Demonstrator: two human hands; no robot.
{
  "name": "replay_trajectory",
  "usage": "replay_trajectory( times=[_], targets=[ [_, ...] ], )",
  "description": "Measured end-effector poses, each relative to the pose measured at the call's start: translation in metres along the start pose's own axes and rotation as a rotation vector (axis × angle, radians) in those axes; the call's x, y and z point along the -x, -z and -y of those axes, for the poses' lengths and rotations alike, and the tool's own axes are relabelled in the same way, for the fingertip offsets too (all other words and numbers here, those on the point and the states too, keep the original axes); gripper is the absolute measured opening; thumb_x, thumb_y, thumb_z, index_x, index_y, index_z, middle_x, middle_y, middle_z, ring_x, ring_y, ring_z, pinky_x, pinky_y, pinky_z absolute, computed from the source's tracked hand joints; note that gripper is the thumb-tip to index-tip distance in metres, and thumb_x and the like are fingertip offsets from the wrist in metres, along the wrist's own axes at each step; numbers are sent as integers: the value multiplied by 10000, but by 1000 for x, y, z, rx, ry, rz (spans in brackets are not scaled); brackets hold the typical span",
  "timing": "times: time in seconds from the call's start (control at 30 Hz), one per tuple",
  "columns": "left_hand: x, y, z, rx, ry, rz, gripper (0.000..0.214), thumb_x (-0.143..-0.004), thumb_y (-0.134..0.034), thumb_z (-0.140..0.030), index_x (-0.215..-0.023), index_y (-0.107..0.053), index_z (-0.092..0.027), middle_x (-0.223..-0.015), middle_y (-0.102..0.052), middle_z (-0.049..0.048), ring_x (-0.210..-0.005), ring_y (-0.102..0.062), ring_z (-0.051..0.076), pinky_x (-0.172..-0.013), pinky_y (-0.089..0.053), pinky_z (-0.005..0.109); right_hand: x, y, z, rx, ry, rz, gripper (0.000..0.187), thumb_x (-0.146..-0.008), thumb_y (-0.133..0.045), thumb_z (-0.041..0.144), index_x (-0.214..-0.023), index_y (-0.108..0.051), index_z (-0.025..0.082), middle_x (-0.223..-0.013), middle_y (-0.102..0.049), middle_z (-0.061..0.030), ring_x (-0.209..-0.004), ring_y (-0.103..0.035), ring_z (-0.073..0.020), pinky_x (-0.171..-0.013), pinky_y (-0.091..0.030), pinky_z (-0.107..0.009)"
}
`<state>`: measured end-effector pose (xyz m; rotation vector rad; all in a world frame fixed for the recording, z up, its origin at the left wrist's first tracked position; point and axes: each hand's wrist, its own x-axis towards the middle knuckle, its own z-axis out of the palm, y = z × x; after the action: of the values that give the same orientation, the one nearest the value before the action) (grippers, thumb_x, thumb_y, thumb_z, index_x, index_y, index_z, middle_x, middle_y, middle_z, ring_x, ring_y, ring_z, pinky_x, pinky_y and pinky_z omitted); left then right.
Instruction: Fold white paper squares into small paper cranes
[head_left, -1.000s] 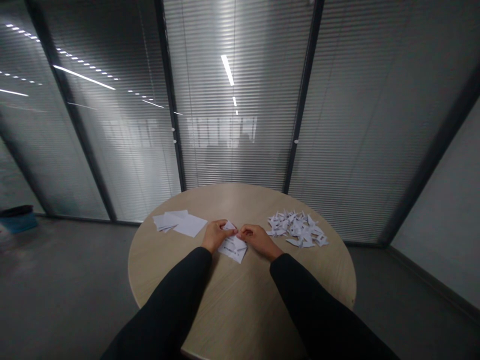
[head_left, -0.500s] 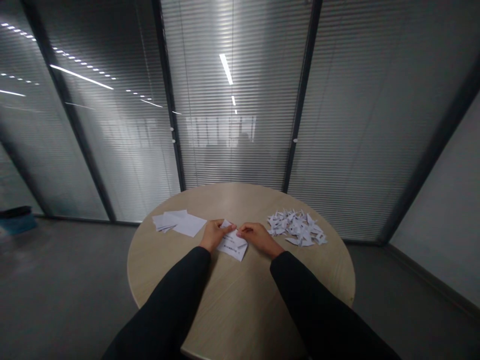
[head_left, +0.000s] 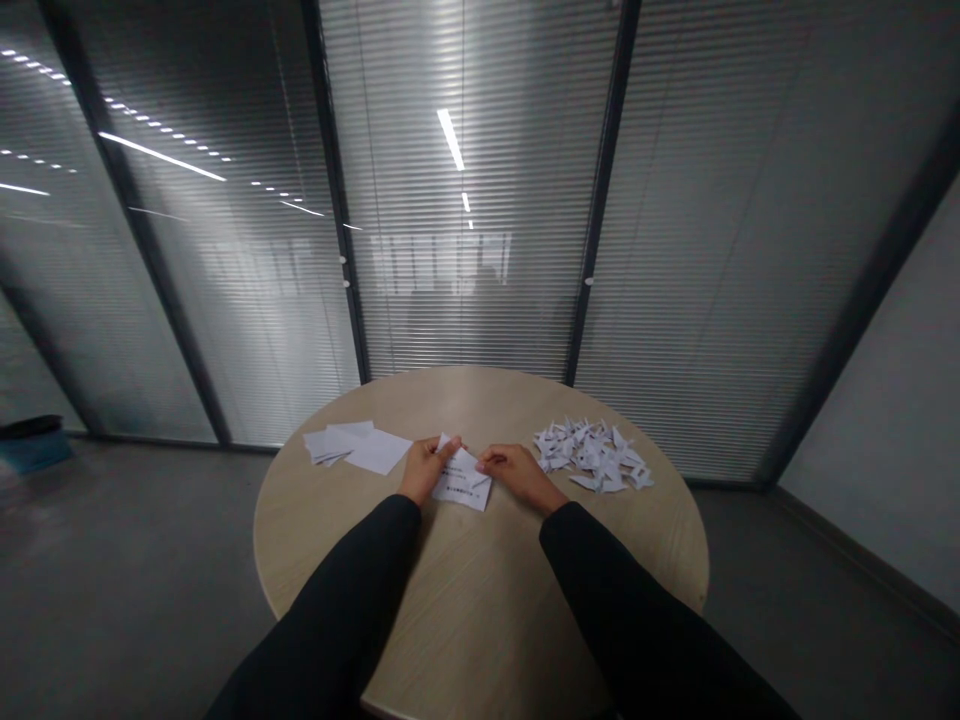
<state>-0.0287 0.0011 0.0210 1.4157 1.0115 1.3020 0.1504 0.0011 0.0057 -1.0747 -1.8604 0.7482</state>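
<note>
Left hand (head_left: 424, 470): fingers pinch the paper sheet (head_left: 463, 480) at its left edge.
Right hand (head_left: 513, 472): fingers pinch the right edge — sheet lies on bench (head_left: 480, 590).

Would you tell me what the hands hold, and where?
A printed paper sheet: the left hand pinches its top-left corner, the right hand its right edge.

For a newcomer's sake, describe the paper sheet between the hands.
On the round, light wooden table before the glass wall, look between the left hand and right hand: they hold a white paper sheet. Unlike the plain white flat sheets on its left and the heap of small folded white paper pieces on its right, it bears dark print.
</note>
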Motion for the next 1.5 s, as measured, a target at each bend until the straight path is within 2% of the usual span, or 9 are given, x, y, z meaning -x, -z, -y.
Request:
replay_trajectory(
  times=[0.27,0.47,0.67,0.87,1.1,1.23,1.37,1.5],
  targets=[
    [-3,2,0,82,50,-70,408,-578,-706,-468,-689,-670,-77,-582,-646,88,-480,-568,149,-473,-419,251,2,5,5,110,24,-22,119,-706,-594,233,-663,-659,144,-640,-673,-35,-612,-600,-147,-586,-429,-233],
    [-3,6,-2,105,53,-144,350,-536,-751,-412,-638,-651,-93,-513,-607,42,-432,-532,125,-436,-393,234,1,4,-2,22,2,-12,171,-719,-584,297,-685,-655,144,-671,-680,-38,-647,-617,-158,-627,-451,-252],
    [-8,9,4,198,29,-134,412,-606,-685,-476,-727,-680,-82,-646,-663,98,-571,-599,163,-532,-452,258,-1,4,-6,-21,-5,-78,170,-716,-563,311,-686,-617,153,-715,-673,-45,-702,-617,-176,-668,-453,-279],
    [-7,8,1,223,62,-179,383,-615,-664,-421,-755,-686,-65,-686,-672,119,-612,-612,183,-567,-463,275,-2,5,-5,-3,-48,-198,168,-730,-517,306,-683,-597,165,-702,-655,-29,-705,-600,-176,-678,-427,-282],
    [-5,6,-1,259,88,-139,345,-655,-635,-387,-801,-676,-78,-790,-689,133,-668,-632,188,-612,-470,277,0,9,5,112,-31,-218,159,-749,-496,284,-654,-562,174,-656,-607,-12,-651,-549,-153,-626,-380,-250],
    [-3,6,-4,217,120,-96,459,-682,-598,-501,-876,-672,-92,-873,-692,156,-716,-643,200,-573,-450,260,3,12,8,251,31,-218,163,-786,-468,244,-665,-558,179,-628,-572,5,-610,-498,-131,-587,-338,-233],
    [-6,10,-5,130,118,-68,538,-654,-601,-583,-859,-676,-91,-902,-686,174,-778,-645,210,-610,-447,260,6,12,9,320,118,-143,175,-821,-449,214,-709,-578,176,-672,-585,-9,-644,-506,-135,-614,-345,-238],
    [-7,12,0,-125,64,154,443,-567,-709,-511,-715,-700,-93,-713,-690,122,-633,-610,183,-573,-410,253,7,11,15,295,226,-78,167,-835,-463,217,-767,-613,188,-773,-624,-37,-755,-552,-158,-694,-382,-254]
  ],
)
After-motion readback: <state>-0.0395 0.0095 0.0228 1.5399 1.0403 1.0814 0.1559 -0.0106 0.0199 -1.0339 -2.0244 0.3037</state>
